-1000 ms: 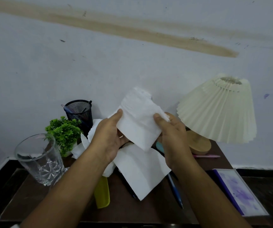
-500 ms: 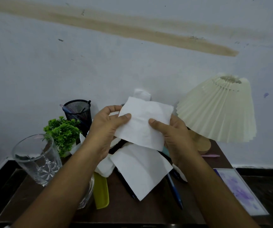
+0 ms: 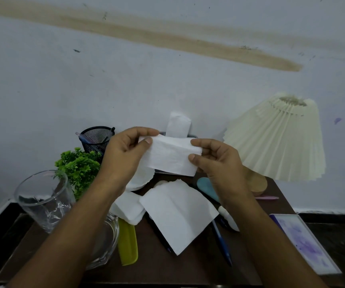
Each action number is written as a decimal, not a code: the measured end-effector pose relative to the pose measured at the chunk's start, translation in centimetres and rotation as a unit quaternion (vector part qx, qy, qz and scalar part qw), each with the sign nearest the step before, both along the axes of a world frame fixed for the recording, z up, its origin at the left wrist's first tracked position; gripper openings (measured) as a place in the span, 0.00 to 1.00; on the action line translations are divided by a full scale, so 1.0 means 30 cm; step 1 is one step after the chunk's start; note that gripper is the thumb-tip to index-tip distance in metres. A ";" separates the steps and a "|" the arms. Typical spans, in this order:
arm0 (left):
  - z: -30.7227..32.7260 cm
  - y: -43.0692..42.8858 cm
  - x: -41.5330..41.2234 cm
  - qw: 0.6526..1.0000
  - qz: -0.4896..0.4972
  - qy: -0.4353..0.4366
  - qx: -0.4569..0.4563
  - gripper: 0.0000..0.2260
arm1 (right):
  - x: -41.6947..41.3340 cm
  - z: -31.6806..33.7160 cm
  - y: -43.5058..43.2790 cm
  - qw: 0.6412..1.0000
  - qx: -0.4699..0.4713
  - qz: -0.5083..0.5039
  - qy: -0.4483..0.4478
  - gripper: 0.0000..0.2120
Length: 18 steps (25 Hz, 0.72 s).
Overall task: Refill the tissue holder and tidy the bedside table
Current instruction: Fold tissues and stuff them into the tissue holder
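Tissue point(image 3: 171, 156), folded to a narrow band, is pinched at both ends. The left hand point(image 3: 126, 154) holds its left end between thumb and curled fingers and the right hand point(image 3: 219, 163) holds its right end, so the hands stand apart by the band's length. Just behind them is the tissue holder point(image 3: 192, 135), with one sheet upright in it.

Room is tight at the sides. The lamp shade point(image 3: 277, 138) is near the right hand, the mesh pen cup point(image 3: 96, 138) and plant point(image 3: 78, 165) are just beside the left, and a glass point(image 3: 42, 200) is beside the left forearm. Above the hands is bare wall. Below them a loose tissue point(image 3: 177, 215) and a tissue stack point(image 3: 129, 210) lie on the table point(image 3: 188, 271).

Half a second ago the held sheet was a broader square. It is now narrower and higher, nearer the holder.
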<state>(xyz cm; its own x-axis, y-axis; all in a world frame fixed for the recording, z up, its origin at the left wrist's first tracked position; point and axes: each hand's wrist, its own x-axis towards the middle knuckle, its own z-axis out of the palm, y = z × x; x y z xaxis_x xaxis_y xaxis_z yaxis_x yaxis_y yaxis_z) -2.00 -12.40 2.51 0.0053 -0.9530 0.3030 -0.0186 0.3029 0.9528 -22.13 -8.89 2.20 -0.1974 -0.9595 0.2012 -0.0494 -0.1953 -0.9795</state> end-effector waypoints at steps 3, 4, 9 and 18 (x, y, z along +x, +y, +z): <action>-0.006 -0.016 0.030 0.998 0.003 -0.068 -0.010 0.10 | 0.004 -0.005 -0.003 0.999 0.000 -0.022 0.030 0.09; -0.009 -0.021 0.041 0.995 0.005 -0.097 -0.018 0.10 | 0.006 -0.008 -0.006 0.999 0.000 -0.035 0.037 0.07; -0.010 -0.035 0.084 0.982 0.026 -0.177 -0.053 0.02 | -0.003 -0.003 -0.006 0.999 0.028 -0.012 0.043 0.03; 0.025 0.012 0.025 0.980 -0.169 -0.101 -0.011 0.03 | 0.054 0.003 0.013 0.979 0.002 0.141 0.145 0.06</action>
